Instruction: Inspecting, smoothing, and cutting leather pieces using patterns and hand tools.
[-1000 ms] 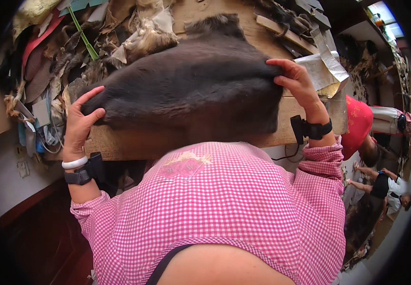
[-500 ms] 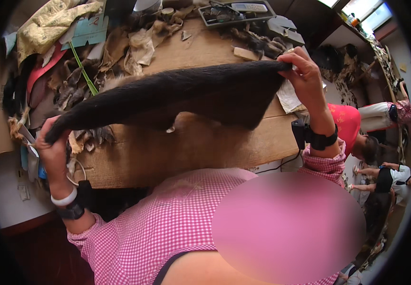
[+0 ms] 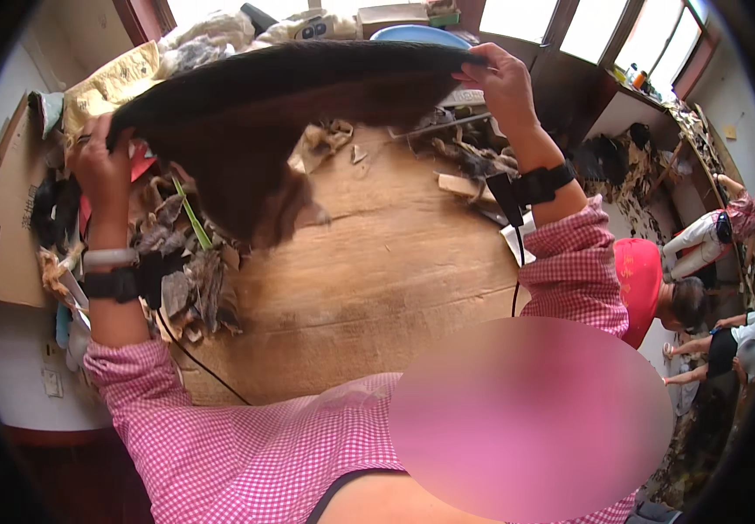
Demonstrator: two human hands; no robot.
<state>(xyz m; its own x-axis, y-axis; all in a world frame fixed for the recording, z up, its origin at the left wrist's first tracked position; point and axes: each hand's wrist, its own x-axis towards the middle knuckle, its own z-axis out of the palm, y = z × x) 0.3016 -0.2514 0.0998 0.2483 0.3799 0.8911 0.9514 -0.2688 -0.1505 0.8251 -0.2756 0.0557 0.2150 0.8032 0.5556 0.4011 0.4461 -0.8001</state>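
Above the wooden table (image 3: 368, 279), the left hand (image 3: 102, 166) closes around one end of the dark pelt (image 3: 251, 122); the right hand (image 3: 501, 85) pinches the opposite corner. The upper edge is raised and spanned; the lower part hangs loose, not laid flat. Beyond: a blue basin (image 3: 425, 35).

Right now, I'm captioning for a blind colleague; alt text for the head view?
Left-hand grip and right-hand grip hold a dark fur piece by its upper corners above a wooden table; fur scraps lie at left.
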